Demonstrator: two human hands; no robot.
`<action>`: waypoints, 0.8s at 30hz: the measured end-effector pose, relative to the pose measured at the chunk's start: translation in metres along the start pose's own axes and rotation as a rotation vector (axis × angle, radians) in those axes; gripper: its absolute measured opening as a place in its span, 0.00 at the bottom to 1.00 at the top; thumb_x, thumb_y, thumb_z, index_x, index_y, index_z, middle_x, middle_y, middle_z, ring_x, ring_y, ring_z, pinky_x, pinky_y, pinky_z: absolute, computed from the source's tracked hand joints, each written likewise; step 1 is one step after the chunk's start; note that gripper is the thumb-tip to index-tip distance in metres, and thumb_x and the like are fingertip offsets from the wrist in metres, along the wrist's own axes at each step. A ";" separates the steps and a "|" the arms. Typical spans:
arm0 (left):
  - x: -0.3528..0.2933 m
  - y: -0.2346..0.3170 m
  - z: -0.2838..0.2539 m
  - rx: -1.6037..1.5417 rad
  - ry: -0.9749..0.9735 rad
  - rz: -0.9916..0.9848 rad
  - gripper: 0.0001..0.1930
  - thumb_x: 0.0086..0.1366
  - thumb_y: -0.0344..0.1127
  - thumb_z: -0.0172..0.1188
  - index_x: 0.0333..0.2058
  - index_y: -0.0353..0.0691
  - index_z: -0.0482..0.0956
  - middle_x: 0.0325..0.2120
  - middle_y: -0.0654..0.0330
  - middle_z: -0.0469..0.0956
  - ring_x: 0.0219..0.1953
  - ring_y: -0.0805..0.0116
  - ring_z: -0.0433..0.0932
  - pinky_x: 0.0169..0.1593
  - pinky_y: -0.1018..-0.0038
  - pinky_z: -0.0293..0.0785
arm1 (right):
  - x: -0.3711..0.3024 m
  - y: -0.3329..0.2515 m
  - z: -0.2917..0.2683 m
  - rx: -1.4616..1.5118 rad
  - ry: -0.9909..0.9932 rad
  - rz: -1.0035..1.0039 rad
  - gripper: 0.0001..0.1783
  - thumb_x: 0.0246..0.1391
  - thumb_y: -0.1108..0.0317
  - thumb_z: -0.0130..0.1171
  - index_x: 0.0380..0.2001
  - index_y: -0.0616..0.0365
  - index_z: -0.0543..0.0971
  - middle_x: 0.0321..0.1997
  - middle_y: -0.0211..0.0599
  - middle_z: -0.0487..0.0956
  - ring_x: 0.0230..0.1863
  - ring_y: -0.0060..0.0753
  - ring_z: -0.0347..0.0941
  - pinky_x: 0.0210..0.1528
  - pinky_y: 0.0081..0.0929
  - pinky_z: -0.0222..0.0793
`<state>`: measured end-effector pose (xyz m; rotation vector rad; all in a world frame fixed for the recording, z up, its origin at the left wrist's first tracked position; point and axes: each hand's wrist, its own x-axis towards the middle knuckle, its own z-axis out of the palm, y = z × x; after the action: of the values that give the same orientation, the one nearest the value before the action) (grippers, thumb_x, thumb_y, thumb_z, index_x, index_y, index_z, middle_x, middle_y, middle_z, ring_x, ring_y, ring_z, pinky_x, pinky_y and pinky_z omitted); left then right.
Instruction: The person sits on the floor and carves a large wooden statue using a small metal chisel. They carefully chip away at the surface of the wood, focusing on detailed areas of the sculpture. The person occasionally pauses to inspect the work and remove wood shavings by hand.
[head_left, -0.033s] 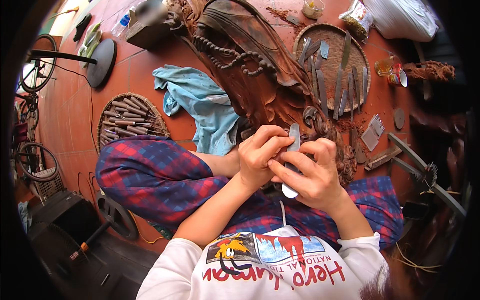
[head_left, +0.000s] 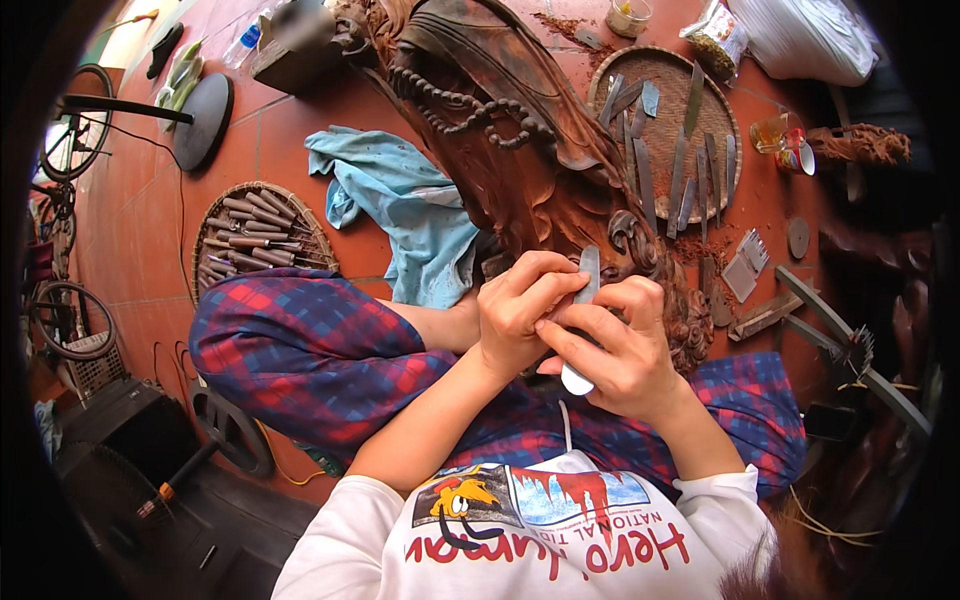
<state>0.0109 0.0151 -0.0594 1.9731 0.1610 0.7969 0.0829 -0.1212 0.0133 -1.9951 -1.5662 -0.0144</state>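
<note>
A slim flat metal scraper blade (head_left: pixel 576 379) with a rounded, shiny lower end is held between both hands above my lap. My left hand (head_left: pixel 526 308) pinches it near its grey upper end. My right hand (head_left: pixel 622 345) has its fingers bent around the middle and lower part, and the fingertips of both hands nearly meet. The middle of the blade is hidden by my fingers. Just beyond my hands lies a large carved reddish-brown wooden figure (head_left: pixel 560 170) with draped folds and a string of carved beads (head_left: pixel 470 115).
A round woven tray (head_left: pixel 655 90) at the far right holds several flat metal blades. A woven basket (head_left: pixel 318 240) on the left holds wooden-handled carving tools. A light blue cloth (head_left: pixel 405 220) lies beside the figure. Near my right knee lie a wooden block (head_left: pixel 768 315) and a metal bracket (head_left: pixel 870 375).
Fingers of my right hand have closed in slightly over the blade, covering more of its middle. Everything else looks the same.
</note>
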 end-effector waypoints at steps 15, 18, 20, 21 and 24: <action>-0.009 0.000 0.010 -0.026 -0.001 -0.122 0.15 0.53 0.24 0.68 0.41 0.41 0.86 0.28 0.60 0.76 0.25 0.63 0.79 0.29 0.70 0.76 | -0.010 0.000 0.030 0.147 0.409 0.559 0.15 0.44 0.77 0.72 0.30 0.60 0.74 0.39 0.46 0.79 0.38 0.42 0.78 0.39 0.34 0.74; -0.008 0.015 0.003 -0.172 -0.034 -0.376 0.17 0.59 0.23 0.64 0.49 0.41 0.85 0.28 0.59 0.77 0.24 0.69 0.78 0.29 0.73 0.74 | -0.004 0.008 0.028 0.174 0.414 0.532 0.15 0.43 0.78 0.73 0.28 0.60 0.73 0.36 0.45 0.80 0.35 0.40 0.78 0.36 0.32 0.74; -0.008 0.021 -0.004 -0.290 -0.072 -0.515 0.18 0.62 0.24 0.63 0.52 0.41 0.84 0.28 0.58 0.77 0.24 0.72 0.77 0.30 0.75 0.74 | 0.001 0.011 0.029 0.182 0.401 0.496 0.15 0.43 0.78 0.73 0.27 0.60 0.73 0.35 0.44 0.80 0.34 0.39 0.78 0.35 0.31 0.74; -0.009 0.023 -0.008 -0.303 -0.096 -0.535 0.20 0.64 0.24 0.61 0.56 0.41 0.82 0.29 0.57 0.79 0.25 0.74 0.76 0.31 0.76 0.74 | 0.004 0.012 0.030 0.189 0.387 0.481 0.15 0.43 0.78 0.73 0.26 0.60 0.73 0.35 0.44 0.80 0.34 0.39 0.78 0.35 0.31 0.74; -0.006 0.031 -0.021 -0.321 -0.166 -0.605 0.22 0.66 0.23 0.59 0.59 0.39 0.79 0.44 0.55 0.85 0.41 0.74 0.82 0.44 0.77 0.79 | 0.010 0.013 0.031 0.217 0.342 0.440 0.15 0.45 0.80 0.72 0.24 0.61 0.71 0.36 0.43 0.79 0.34 0.31 0.77 0.36 0.25 0.72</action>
<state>-0.0125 0.0117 -0.0293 1.5501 0.4742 0.2433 0.0872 -0.0996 -0.0145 -1.9955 -0.8615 -0.0099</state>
